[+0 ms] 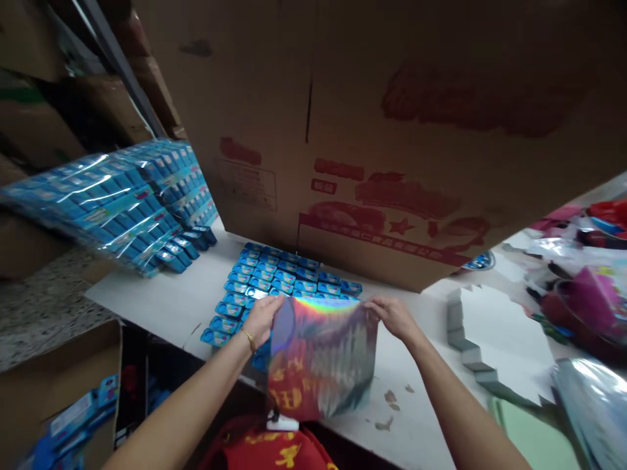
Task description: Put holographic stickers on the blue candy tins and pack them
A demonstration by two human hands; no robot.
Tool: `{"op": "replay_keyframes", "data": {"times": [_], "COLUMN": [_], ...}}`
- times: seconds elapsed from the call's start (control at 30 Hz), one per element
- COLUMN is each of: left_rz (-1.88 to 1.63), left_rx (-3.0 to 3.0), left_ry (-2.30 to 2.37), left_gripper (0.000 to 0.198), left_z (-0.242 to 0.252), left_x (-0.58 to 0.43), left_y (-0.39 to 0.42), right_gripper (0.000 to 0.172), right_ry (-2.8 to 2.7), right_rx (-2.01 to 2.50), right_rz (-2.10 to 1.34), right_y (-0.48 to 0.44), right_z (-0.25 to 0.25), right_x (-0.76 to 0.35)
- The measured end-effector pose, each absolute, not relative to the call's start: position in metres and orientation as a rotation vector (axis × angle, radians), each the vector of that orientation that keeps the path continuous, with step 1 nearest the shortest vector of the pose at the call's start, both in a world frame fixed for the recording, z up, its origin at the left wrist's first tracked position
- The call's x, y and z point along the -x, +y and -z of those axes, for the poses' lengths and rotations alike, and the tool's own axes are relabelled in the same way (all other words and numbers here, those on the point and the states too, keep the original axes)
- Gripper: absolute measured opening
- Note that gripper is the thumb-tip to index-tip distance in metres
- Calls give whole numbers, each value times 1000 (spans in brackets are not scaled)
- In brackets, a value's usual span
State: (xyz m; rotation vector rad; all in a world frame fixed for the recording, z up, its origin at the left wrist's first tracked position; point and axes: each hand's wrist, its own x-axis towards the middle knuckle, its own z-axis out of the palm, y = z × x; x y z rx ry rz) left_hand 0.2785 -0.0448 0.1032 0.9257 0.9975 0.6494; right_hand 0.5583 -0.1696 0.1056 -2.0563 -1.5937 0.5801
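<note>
A clear, shiny plastic bag (323, 359) with a rainbow glare along its upper edge hangs between my hands. My left hand (263, 318) pinches its upper left corner, and my right hand (392, 314) grips the upper right corner. The bag looks flat, and the red and yellow cloth shows through its lower left part. Just beyond it, rows of small blue packs (264, 277) lie on the white table (411, 385). The bag and my left hand cover the nearer part of those rows.
A large cardboard box (353, 130) stands at the table's back. Wrapped stacks of blue packs (112, 202) stand at the left. An open carton (59, 378) with blue packs sits below left. White stacked card sheets (504, 339) lie right, near mixed colourful goods (592, 294).
</note>
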Motion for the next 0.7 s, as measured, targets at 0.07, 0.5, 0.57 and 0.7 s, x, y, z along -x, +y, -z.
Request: {"op": "replay_keyframes", "data": {"times": [0.07, 0.5, 0.57, 0.7], "left_rz": [-566, -634, -616, -610], "left_rx": [-875, -445, -412, -380], "left_ry": [930, 860, 856, 867], "left_gripper": [31, 16, 16, 19], "left_z": [-94, -46, -42, -35], "left_x": [-271, -200, -192, -179], "left_y": [-36, 70, 81, 97], "right_gripper": [33, 30, 32, 35], "right_ry": [-1619, -2142, -2219, -2274], "right_rx": [2211, 1661, 1613, 1546], "right_rz": [-453, -116, -88, -61], "right_y": [-141, 38, 45, 49], "right_z": [-92, -46, -36, -21], "right_x": [-555, -327, -320, -311]}}
